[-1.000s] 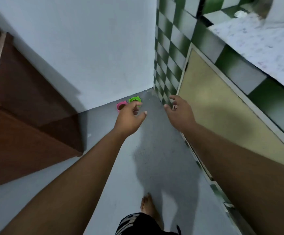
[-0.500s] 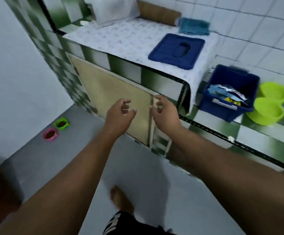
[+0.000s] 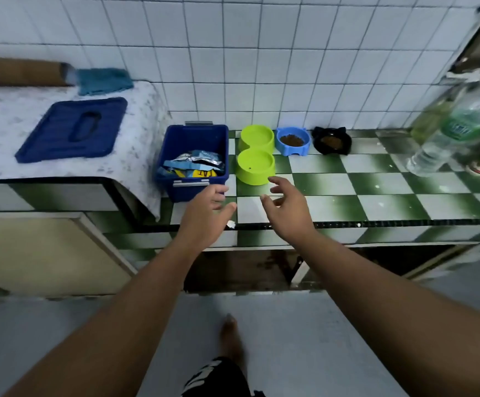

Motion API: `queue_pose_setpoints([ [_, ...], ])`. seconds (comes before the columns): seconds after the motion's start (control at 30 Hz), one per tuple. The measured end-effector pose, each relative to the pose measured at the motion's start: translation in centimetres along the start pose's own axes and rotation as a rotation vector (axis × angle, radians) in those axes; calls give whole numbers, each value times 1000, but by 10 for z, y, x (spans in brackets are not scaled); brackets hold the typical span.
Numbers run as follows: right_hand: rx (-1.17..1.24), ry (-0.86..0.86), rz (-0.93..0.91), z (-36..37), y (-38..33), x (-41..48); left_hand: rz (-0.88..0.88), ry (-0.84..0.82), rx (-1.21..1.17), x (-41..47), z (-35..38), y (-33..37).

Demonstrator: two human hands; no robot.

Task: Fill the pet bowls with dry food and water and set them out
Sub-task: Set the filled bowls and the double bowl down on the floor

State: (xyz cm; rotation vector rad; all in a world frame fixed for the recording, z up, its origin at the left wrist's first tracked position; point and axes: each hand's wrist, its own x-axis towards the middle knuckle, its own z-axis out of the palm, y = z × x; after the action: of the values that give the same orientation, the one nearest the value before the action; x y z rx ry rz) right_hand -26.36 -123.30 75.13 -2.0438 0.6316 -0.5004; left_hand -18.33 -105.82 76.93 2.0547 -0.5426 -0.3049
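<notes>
A lime green double pet bowl [image 3: 255, 157] stands on the checkered counter [image 3: 376, 193], both cups without food. Right of it are a light blue bowl [image 3: 292, 140] and a black bowl [image 3: 331, 140], each holding brown dry food. A blue bin [image 3: 193, 161] with food packets sits left of the green bowl. A clear water bottle [image 3: 452, 136] stands at the right. My left hand [image 3: 207, 212] hovers near the bin's front, fingers relaxed and holding nothing. My right hand [image 3: 286, 209] hovers just in front of the green bowl, fingers loosely spread.
The bin's blue lid [image 3: 72, 130] lies on a cloth-covered raised counter at the left, with a teal cloth [image 3: 102, 81] and a brown roll [image 3: 18, 71] behind it. Cupboard doors run below the counter. A bare foot [image 3: 230, 336] stands on the grey floor.
The view has swung from the pink and green bowls on the floor by the wall to the counter. Both hands now reach over the counter edge near the green bowl.
</notes>
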Motion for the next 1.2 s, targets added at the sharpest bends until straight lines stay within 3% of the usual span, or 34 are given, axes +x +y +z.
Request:
queue_pose_setpoints([
  [0.33, -57, 190, 240, -79, 78, 118, -27, -184, -143, 155, 115, 42],
  [0.63, -38, 242, 389, -128, 167, 224, -218, -259, -52, 269, 206, 53],
  [0.73, -49, 206, 378, -144, 195, 274, -283, -206, -40, 306, 241, 42],
  [0.97, -86, 96, 441, -170, 248, 370, -508, 82, -256, 342, 293, 40],
  [1.2, -147, -37, 551, -166, 287, 432, -575, 222, -242, 369, 314, 45],
])
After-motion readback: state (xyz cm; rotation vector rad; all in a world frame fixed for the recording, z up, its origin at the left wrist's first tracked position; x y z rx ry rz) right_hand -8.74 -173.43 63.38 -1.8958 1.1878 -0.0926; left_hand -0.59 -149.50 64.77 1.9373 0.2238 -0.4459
